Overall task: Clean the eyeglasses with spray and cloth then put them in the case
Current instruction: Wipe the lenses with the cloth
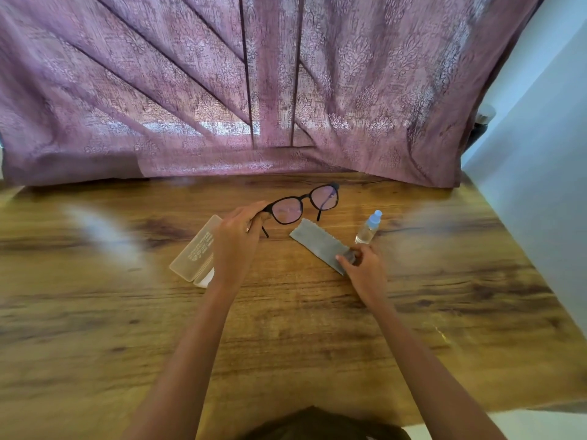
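Left hand (236,231) lifts the eyeglasses (303,203) by one corner while the right hand (362,265) pinches the cloth (319,244).

The eyeglasses hang above the table (286,328) toward its far edge, gripped at the hinge, probably so fingers stay off the lenses. The cloth lies flat beneath them, its near end closed between right thumb and fingers, seemingly for wiping. The spray bottle (370,228) stands just beside it; the case (195,250) waits behind the left wrist.
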{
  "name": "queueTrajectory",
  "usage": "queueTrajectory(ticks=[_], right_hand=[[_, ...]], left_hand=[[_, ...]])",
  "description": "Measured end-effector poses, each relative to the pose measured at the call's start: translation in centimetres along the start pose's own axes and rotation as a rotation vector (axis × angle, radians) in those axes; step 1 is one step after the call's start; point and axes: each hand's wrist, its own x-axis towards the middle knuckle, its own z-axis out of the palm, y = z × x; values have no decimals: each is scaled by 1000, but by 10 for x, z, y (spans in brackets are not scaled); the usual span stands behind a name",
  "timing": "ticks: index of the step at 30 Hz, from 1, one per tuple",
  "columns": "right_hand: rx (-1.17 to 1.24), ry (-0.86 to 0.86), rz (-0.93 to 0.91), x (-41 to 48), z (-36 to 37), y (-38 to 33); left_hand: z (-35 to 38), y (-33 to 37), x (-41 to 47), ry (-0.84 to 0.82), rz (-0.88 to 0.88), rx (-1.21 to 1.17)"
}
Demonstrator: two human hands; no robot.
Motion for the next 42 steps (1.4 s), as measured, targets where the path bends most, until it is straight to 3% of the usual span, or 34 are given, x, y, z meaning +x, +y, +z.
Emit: queueTrajectory(ticks=[5, 12, 18, 24, 31, 42], right_hand=[[75, -49, -58, -5, -5, -22], [727, -103, -34, -32, -28, -87], [998, -135, -21, -39, -37, -136], [980, -82, 48, -35, -37, -142], [976, -56, 3, -30, -40, -144], [871, -39, -114, -31, -50, -148]], left_hand=[[-1, 0, 0, 3, 10, -10], [-2, 2, 0, 18, 8, 7], [-1, 8, 0, -15, 32, -21], [-2, 2, 5, -130, 55, -120], [1, 8, 5, -268, 70, -252], [9, 13, 9, -223, -71, -347]])
